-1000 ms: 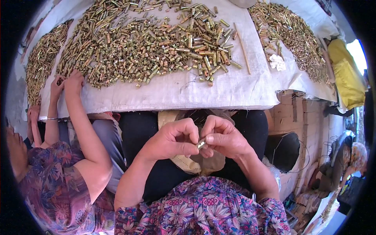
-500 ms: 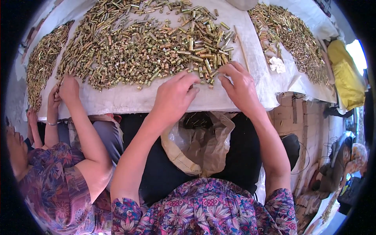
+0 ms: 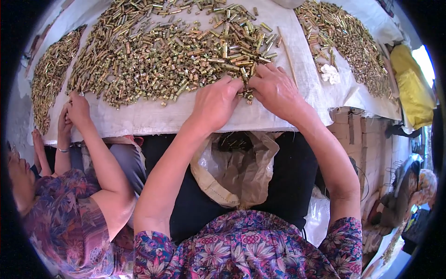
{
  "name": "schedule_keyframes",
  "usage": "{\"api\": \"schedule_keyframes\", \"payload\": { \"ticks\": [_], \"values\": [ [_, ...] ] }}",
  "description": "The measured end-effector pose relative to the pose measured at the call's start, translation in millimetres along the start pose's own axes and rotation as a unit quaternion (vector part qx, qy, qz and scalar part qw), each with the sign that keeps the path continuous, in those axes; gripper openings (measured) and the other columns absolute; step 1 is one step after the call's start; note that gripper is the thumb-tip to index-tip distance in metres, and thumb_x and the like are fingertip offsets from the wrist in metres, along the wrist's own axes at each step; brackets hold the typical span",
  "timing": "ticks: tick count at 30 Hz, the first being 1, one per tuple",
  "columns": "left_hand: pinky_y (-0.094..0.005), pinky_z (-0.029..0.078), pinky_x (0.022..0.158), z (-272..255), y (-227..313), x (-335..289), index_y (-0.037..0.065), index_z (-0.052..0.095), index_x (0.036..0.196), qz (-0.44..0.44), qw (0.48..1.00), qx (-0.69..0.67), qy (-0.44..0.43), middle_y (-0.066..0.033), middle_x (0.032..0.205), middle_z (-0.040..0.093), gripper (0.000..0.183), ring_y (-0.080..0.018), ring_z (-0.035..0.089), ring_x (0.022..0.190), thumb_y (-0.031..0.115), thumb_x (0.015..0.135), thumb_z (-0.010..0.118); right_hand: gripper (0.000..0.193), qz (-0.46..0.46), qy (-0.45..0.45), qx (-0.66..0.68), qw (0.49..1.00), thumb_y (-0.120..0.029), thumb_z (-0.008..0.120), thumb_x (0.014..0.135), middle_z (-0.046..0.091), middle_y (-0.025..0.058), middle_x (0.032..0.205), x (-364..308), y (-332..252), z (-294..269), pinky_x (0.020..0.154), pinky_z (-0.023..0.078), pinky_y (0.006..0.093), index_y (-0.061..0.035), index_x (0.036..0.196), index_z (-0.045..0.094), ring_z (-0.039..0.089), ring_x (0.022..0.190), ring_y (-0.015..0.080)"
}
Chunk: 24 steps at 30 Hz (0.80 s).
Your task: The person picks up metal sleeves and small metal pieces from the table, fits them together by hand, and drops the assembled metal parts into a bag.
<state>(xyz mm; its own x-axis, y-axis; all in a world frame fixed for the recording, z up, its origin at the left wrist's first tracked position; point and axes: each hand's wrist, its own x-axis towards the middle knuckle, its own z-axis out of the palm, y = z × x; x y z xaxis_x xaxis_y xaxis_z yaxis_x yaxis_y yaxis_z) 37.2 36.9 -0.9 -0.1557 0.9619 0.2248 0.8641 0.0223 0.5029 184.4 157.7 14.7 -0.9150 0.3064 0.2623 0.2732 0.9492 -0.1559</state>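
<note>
A wide heap of small brass-coloured metal tubes (image 3: 162,60), short and long, is spread over a white woven sheet (image 3: 153,116). At the heap's near edge my left hand (image 3: 216,100) has its thumb and fingers pinched together; whatever is in them is hidden. Close beside it, my right hand (image 3: 275,90) curls its fingers down among the tubes, its fingertips closed and partly out of sight. A few tubes (image 3: 246,88) lie in the narrow gap between both hands. On my lap, below the sheet's edge, an open plastic-lined sack (image 3: 237,172) holds some dark contents.
A thin wooden stick (image 3: 287,56) lies right of the heap. Further right are another tube heap (image 3: 348,42), a crumpled white scrap (image 3: 330,74) and a yellow sack (image 3: 411,88). On the left, a co-worker's hands (image 3: 74,109) are at the heap's edge.
My right hand has moved left and slightly away from me, its fingers closing in among the tubes. My left hand has shifted slightly right, so the two hands are now nearer each other.
</note>
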Motion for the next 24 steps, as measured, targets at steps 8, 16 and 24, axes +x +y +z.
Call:
{"api": "schedule_keyframes", "payload": {
  "ticks": [8,16,24],
  "values": [
    [-0.0398,0.050,0.065,-14.0,-5.9,-24.1,0.003,0.054,0.091,-0.035,0.997,-0.059,0.038,-0.0097,0.082,0.060,0.014,-0.0282,0.063,0.076,0.008,0.081,0.063,0.010,0.129,0.054,0.214,0.967,-0.003,0.066,0.080,0.062,0.0097,0.080,-33.1,-25.9,-18.4,0.070,0.048,0.0337,0.0003,0.087,0.060,0.060,0.075,0.0232],
    [-0.0221,0.049,0.064,-30.5,16.1,-62.8,0.003,0.056,0.093,-0.197,0.784,-0.586,-0.052,0.0004,0.082,0.059,0.011,-0.0066,0.059,0.071,0.010,0.089,0.064,0.015,0.230,0.016,0.502,0.834,-0.008,0.064,0.089,0.060,-0.0014,0.081,-62.0,-67.9,-17.1,0.068,0.044,0.0215,-0.0003,0.101,0.064,0.052,0.074,0.0051],
    [-0.0205,0.048,0.064,-30.1,21.7,-74.2,0.003,0.058,0.096,-0.164,0.764,-0.619,-0.081,0.0008,0.083,0.059,0.014,-0.0053,0.056,0.070,0.013,0.089,0.065,0.015,0.257,-0.004,0.575,0.777,-0.007,0.066,0.088,0.061,-0.0010,0.082,-68.9,-79.0,-17.7,0.067,0.045,0.0203,-0.0005,0.101,0.064,0.054,0.074,0.0050]
  ]
}}
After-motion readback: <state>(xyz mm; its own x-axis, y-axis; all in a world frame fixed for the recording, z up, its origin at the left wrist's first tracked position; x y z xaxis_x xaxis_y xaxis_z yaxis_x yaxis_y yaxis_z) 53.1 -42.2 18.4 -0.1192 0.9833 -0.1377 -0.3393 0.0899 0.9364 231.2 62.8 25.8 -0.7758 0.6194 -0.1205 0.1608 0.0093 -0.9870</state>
